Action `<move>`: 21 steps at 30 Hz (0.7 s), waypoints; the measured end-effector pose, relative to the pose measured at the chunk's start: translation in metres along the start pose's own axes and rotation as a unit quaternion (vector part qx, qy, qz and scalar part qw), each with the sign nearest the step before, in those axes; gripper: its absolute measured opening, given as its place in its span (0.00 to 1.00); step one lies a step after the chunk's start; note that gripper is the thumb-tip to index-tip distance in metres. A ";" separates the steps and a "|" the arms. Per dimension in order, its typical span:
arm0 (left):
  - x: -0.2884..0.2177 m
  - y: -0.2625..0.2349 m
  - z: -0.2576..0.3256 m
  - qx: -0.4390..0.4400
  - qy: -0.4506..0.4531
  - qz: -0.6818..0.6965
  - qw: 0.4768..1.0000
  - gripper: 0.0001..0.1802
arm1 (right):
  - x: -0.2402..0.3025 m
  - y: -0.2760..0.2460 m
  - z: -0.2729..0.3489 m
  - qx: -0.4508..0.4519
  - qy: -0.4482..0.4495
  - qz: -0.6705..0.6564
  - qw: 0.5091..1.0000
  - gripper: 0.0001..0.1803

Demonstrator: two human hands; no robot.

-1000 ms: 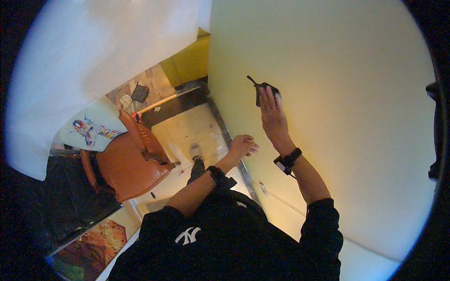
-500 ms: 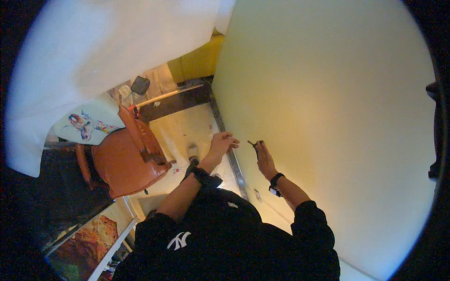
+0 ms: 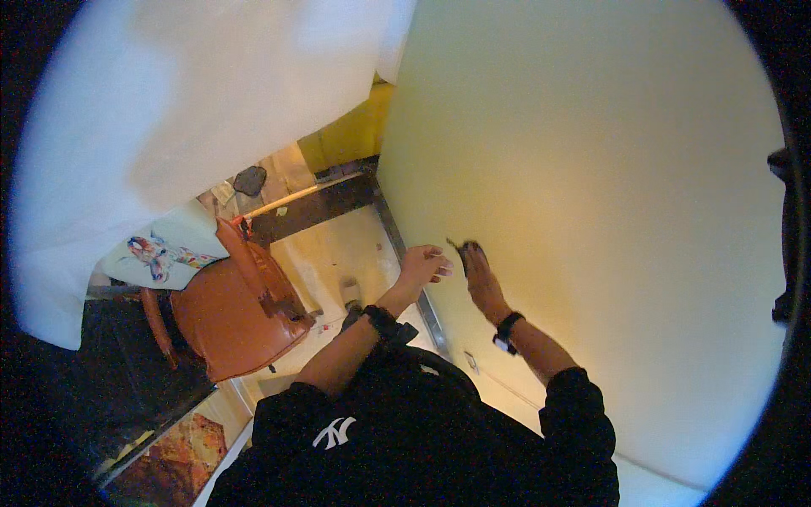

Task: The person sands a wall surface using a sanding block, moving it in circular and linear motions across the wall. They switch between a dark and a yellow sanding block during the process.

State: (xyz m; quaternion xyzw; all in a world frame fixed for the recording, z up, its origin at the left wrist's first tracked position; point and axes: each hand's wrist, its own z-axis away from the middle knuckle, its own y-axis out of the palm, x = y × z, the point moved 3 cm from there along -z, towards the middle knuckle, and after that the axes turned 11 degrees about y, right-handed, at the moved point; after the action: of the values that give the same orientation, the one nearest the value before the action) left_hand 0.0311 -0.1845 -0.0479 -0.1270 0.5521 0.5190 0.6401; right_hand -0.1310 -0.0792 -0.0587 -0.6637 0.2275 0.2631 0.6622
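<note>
Dark tool (image 3: pixel 460 248), under right-hand fingers (image 3: pixel 475 258), on wall (image 3: pixel 608 211)

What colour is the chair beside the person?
Orange-brown chair, clearest in the head view.

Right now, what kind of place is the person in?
Probably a room in a home under repair or painting: a pale yellow wall, an orange chair, and a right hand pressing a small dark tool against the wall.

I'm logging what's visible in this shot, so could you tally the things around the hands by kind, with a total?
Hands: 2, the left hand and the right hand
Dark wristbands: 2, the left wristband and the right wristband
Small dark tool at the right fingers: 1
Pale wall panel: 1
Orange chair: 1
Total: 7
</note>
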 end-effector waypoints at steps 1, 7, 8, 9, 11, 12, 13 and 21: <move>-0.003 -0.003 -0.001 -0.006 0.004 0.007 1.000 0.17 | 0.007 0.007 0.015 0.061 -0.034 -0.018 0.997 0.31; -0.023 -0.018 -0.002 -0.022 0.018 -0.003 1.000 0.13 | -0.018 -0.036 -0.020 0.036 -0.027 0.017 0.999 0.29; -0.026 -0.017 -0.003 -0.016 0.016 0.004 1.000 0.12 | -0.032 -0.054 -0.046 -0.016 0.018 -0.011 1.000 0.29; -0.029 -0.017 -0.003 -0.008 0.020 0.010 1.000 0.12 | -0.046 -0.070 -0.071 0.009 0.043 -0.020 0.999 0.29; -0.034 -0.016 -0.005 0.004 0.022 0.013 1.000 0.11 | -0.079 -0.112 -0.104 -0.090 0.091 0.040 0.991 0.29; -0.036 -0.016 -0.006 0.008 0.021 0.011 1.000 0.11 | -0.095 -0.126 -0.117 -0.079 0.114 0.041 0.989 0.29; -0.038 -0.016 -0.007 0.012 0.022 0.008 1.000 0.10 | -0.107 -0.141 -0.125 -0.128 0.144 0.046 0.980 0.29; -0.052 -0.049 -0.015 0.001 0.035 0.044 0.998 0.06 | -0.058 -0.057 -0.078 0.013 0.076 -0.034 0.996 0.31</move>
State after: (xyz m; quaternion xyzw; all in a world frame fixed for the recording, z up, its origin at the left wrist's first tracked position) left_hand 0.0697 -0.2443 -0.0298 -0.1203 0.5800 0.5409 0.5972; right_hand -0.1345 -0.1592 0.0214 -0.6808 0.2574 0.1861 0.6600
